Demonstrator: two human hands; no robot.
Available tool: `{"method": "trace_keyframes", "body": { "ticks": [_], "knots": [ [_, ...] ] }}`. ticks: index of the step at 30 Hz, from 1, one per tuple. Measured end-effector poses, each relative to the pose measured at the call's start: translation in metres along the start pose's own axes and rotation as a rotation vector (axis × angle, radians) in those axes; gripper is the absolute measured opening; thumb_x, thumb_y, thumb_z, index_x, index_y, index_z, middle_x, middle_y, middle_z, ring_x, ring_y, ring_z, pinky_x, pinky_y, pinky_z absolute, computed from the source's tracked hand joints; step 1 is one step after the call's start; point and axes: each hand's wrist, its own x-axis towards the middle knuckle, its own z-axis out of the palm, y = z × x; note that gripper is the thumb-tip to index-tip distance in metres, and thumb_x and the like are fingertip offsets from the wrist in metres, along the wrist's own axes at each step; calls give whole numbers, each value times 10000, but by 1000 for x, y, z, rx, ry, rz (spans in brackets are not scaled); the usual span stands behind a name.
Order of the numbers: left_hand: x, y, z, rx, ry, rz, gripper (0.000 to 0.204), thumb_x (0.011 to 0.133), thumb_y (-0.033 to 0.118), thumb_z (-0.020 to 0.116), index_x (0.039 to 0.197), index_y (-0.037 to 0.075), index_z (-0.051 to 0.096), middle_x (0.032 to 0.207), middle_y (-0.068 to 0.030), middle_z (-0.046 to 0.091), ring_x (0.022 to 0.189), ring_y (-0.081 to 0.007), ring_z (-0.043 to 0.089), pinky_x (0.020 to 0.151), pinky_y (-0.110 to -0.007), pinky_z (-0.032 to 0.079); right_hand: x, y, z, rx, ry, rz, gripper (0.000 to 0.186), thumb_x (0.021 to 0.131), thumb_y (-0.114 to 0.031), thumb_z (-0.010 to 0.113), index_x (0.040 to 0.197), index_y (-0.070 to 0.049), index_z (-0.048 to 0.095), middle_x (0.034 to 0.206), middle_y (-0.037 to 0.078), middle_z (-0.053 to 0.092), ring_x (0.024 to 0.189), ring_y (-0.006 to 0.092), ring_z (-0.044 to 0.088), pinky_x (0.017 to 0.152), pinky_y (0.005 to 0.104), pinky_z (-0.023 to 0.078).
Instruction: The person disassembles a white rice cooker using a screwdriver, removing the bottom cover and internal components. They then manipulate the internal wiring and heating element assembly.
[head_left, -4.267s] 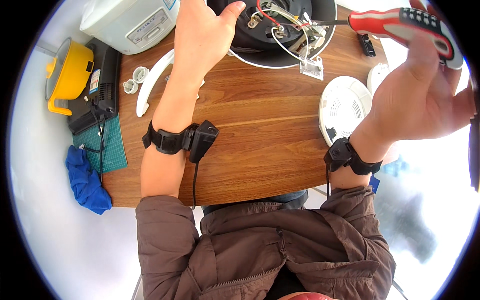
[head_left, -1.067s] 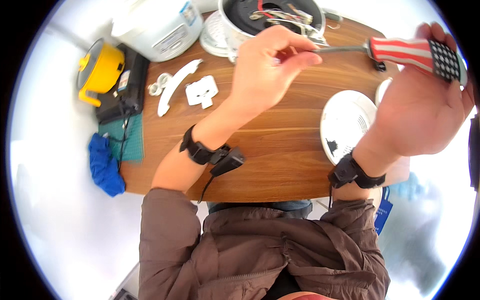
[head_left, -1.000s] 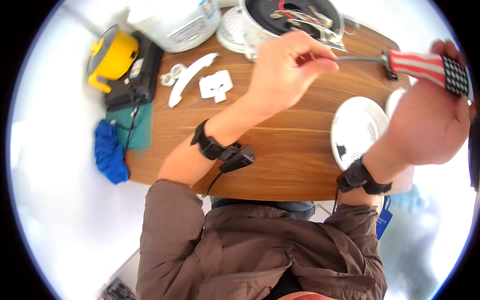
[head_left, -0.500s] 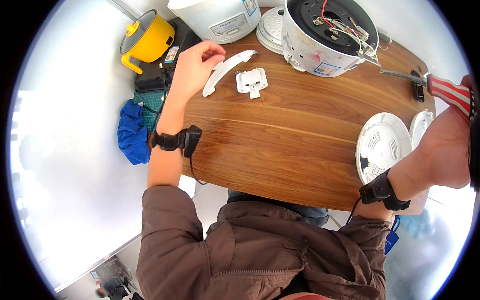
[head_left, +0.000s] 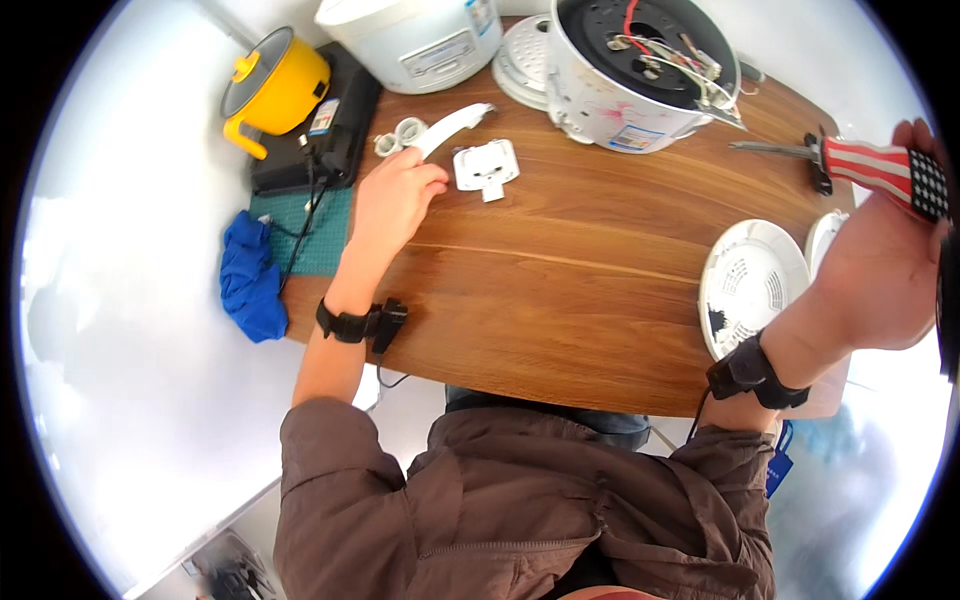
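Surface: brown wood-grain table [head_left: 560, 265], bowed by the lens. White panel [head_left: 120, 280] along the left; pale floor [head_left: 412, 408] past the near edge.

Screwdriver [head_left: 862, 168]: at the far right, raised over the table in the right hand [head_left: 885, 270], fingers closed round its striped grip. Long axis runs roughly left to right; bare tip points left, butt to the right and slightly nearer.

Left hand [head_left: 392, 198]: fingers bent at the near end of a white arched handle [head_left: 455, 128]; cannot tell whether they grasp or merely touch it.

Surroundings: wired shell [head_left: 625, 110] at the far side, left of the tip, interior upward. White disc [head_left: 525, 60] just left of it, then a white bin [head_left: 415, 50]. White bracket [head_left: 486, 168] lies right of the left hand; two rings [head_left: 409, 129] beyond it. Far left, a yellow pot [head_left: 290, 88] on a black box [head_left: 340, 135]; green mat [head_left: 325, 225] and blue cloth [head_left: 250, 275] nearer. Right forearm partly covers a white vented cover [head_left: 745, 275]; black part [head_left: 822, 178] sits behind the shaft.
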Motion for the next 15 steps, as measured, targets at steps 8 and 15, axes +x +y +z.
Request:
{"method": "trace_keyframes", "body": {
  "ticks": [8,15],
  "knots": [
    [3,17,-17,-51,143,-57,148,834,165,787,973,116,777,858,-66,613,849,-281,636,733,-388,519,6,5,2,-21,410,59,429,941,-42,326,1330,35,490,1370,413,509,1316,556,509,1201,639,364],
    [54,94,-61,-251,394,266,227,781,90,828,996,88,753,866,-48,593,807,-251,599,705,-366,490,6,9,-18,-137,311,13,437,969,-44,331,1372,84,440,1315,413,554,1256,530,577,1117,587,493]
  ]
}}
